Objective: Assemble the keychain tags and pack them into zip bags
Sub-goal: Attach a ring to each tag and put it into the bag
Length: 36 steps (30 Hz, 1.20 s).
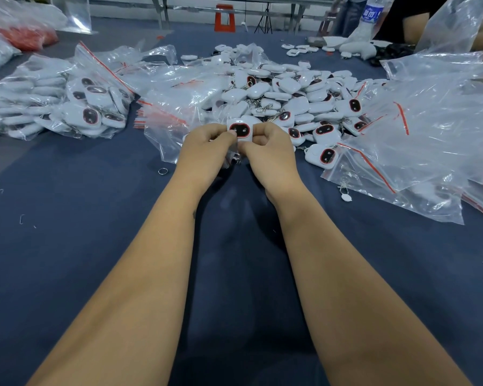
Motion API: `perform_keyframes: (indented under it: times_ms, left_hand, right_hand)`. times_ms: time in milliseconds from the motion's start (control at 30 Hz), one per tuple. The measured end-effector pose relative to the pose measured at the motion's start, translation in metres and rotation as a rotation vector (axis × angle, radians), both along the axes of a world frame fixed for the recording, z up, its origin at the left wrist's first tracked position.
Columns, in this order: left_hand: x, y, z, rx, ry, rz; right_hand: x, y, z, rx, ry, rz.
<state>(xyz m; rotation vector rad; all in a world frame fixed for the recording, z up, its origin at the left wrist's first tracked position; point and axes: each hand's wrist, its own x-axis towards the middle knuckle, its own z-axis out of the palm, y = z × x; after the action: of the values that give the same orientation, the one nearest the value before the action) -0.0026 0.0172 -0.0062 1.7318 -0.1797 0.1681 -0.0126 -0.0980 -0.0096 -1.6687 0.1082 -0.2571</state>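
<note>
I hold one white rounded-square plastic keychain tag with a red-ringed black window above the dark blue cloth table, just in front of the loose pile of white tags. My left hand pinches its left edge, thumb on the face; my right hand pinches the right edge, fingers curled round it. The face points up toward the camera, the long axis runs away from me, and a metal chain seems to hang below, mostly hidden. To finish well I judge I should keep the chain untangled, seat the ring fully, then reach for a clear red-zip bag. A loose metal ring lies near my left wrist.
</note>
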Motion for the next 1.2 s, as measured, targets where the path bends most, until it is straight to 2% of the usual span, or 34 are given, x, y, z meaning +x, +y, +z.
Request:
perform_keyframes:
  times_ms: [433,967,1200]
  left_hand:
    - [0.0014,0.0021,-0.0021,0.035,-0.007,-0.004]
    - [0.001,0.0012,-0.0012,0.048,0.016,0.01]
    - [-0.0003,0.0008,-0.0007,0.038,0.012,0.013]
  right_hand:
    - [-0.0056,-0.0004,0.0078,0.049,-0.018,0.052]
    - [-0.0028,-0.0018,0.0064,-0.095,0.009,0.028]
    - [-0.0034,-0.0024,0.0078,-0.084,0.018,0.019]
